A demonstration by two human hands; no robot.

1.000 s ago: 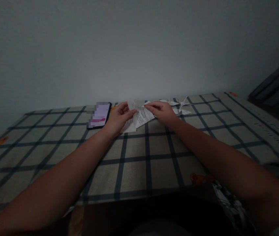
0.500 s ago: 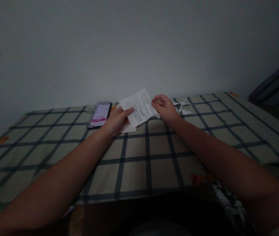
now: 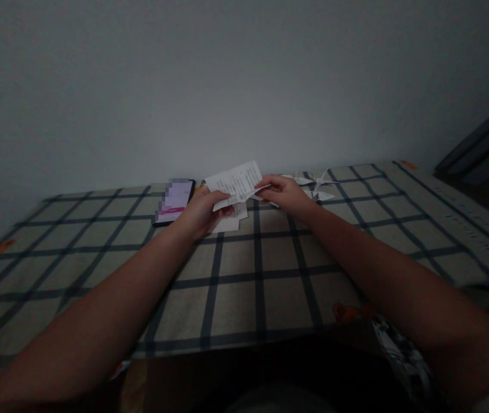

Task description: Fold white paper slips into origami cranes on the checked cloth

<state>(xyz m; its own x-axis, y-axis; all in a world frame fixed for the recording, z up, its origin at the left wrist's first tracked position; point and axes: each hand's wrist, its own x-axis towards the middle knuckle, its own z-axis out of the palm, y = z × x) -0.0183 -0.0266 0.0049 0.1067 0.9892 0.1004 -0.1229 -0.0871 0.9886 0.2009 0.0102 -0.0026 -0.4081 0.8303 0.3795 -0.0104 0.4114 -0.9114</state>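
Note:
A printed sheet of paper (image 3: 236,180) is held up between both hands, its lower part bent back along a crease. My left hand (image 3: 208,209) pinches its left side, thumb on top and fingers underneath. At the right edge my right hand (image 3: 285,192) has its thumb and fingers closed on the sheet. Under the left hand, more white paper (image 3: 227,225) lies on the cloth. Several folded white paper shapes with pointed ends (image 3: 319,184), like origami cranes, rest just beyond the right hand and are partly hidden by it.
A phone (image 3: 174,201) with a lit screen, partly blurred out, lies left of my left hand. The table is covered by a checked cloth (image 3: 236,304). A plain wall (image 3: 244,86) rises behind it, and a dark striped thing (image 3: 485,137) stands at the far right.
The sheet's lower part has been bent back, so less of its printed face shows. My right hand has moved slightly down and left onto its edge. The phone's screen picture differs.

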